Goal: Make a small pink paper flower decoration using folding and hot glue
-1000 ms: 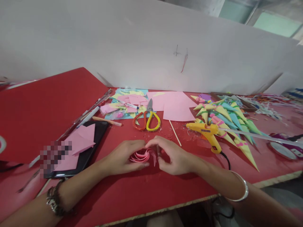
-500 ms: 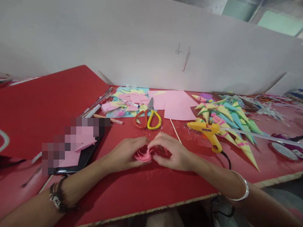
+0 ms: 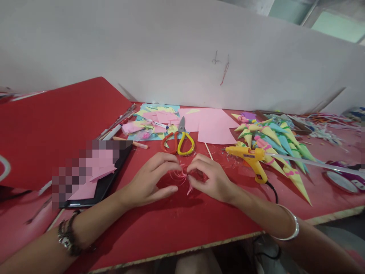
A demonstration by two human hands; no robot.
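Observation:
Over the red tabletop my right hand (image 3: 209,175) is closed in a pinch on a curled pink paper strip (image 3: 179,175), whose thin loops show edge-on. A pink tail end hangs below those fingers. My left hand (image 3: 156,177) is open around the left side of the loops, thumb well away from the fingers. Its fingertips are close to the paper; whether they touch it I cannot tell. Just beyond both hands lie scissors (image 3: 181,131) with one red and one yellow handle, blades pointing away.
At right, a yellow glue gun (image 3: 251,155) with a clear glue stick lies beside a pile of paper cones (image 3: 275,139). Pink sheets (image 3: 216,127) and paper scraps (image 3: 159,118) sit at the back. A black tray-like object (image 3: 114,167) bears pink paper at left, near a red board (image 3: 62,129).
My left thumb and fingers have spread apart, off the pink paper. The paper has turned and loosened into thin loops in my right hand. Both hands have shifted slightly away from me.

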